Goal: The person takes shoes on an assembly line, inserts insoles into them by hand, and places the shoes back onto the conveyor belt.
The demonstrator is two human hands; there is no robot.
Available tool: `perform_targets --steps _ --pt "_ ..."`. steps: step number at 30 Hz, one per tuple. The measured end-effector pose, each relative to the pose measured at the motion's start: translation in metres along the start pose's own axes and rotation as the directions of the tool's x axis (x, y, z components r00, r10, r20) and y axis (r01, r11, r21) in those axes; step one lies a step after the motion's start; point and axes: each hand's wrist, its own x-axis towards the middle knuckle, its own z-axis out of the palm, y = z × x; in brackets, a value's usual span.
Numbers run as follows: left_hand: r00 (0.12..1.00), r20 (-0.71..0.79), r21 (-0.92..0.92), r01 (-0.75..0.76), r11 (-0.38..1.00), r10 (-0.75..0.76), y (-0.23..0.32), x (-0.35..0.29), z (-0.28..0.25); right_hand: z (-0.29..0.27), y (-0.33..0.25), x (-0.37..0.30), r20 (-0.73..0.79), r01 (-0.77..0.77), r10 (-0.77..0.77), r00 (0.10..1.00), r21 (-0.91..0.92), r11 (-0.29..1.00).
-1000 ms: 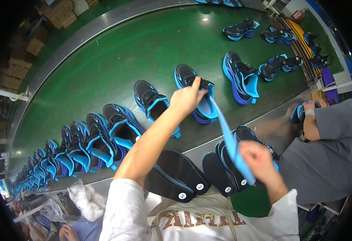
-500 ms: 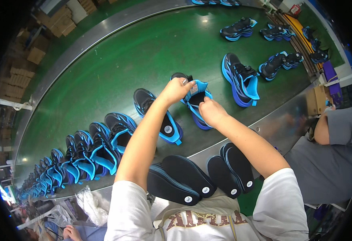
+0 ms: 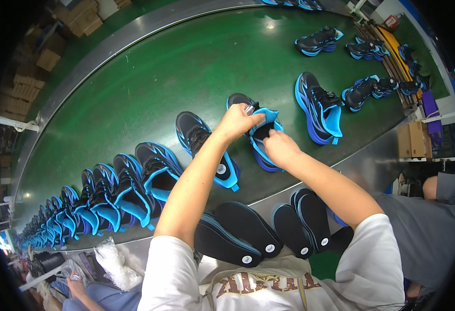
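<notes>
In the middle of the belt, a black and blue sneaker [image 3: 265, 156] lies with its toe pointing away from me. My left hand [image 3: 238, 124] is closed on its light-blue tongue, pulling it up and open. At the collar, my right hand [image 3: 281, 149] has its fingers curled, the tips reaching into the dark opening; what they grip inside is hidden. Close on the left stands another sneaker [image 3: 190, 129] with a black insole [image 3: 221, 169] showing at its heel, partly behind my left forearm. A further sneaker [image 3: 315, 106] sits to the right.
Stacked black insoles [image 3: 248, 225] and a smaller insole pile [image 3: 301, 223] lie at the near edge, close to my body. A long row of sneakers [image 3: 129, 189] runs leftward along the green belt [image 3: 134, 83]. A co-worker in grey [image 3: 419, 223] is at the right.
The view has shifted slightly. My left hand now covers more of the tongue, hiding its label. At right, the co-worker's arm has drawn down; at lower left, another person's hand has moved.
</notes>
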Motion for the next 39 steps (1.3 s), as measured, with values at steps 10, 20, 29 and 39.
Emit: perform_targets --steps 10,20,29,39 --pt "0.993 -0.116 0.235 0.044 0.971 -0.016 -0.002 -0.006 0.004 0.021 0.001 0.015 -0.046 0.037 -0.047 0.998 -0.204 0.978" --pt "0.959 -0.252 0.387 -0.021 0.922 0.128 0.002 -0.014 0.017 0.006 0.006 0.024 0.332 0.190 -0.090 0.939 -0.281 0.941" --pt "0.830 -0.020 0.923 -0.199 0.330 0.557 -0.012 -0.009 0.026 0.012 0.007 0.038 0.478 0.318 -0.134 0.868 -0.326 0.890" --pt "0.936 0.083 0.917 -0.207 0.341 0.343 -0.001 -0.008 0.020 -0.051 0.009 -0.002 0.609 0.384 -0.311 0.730 0.012 0.923"
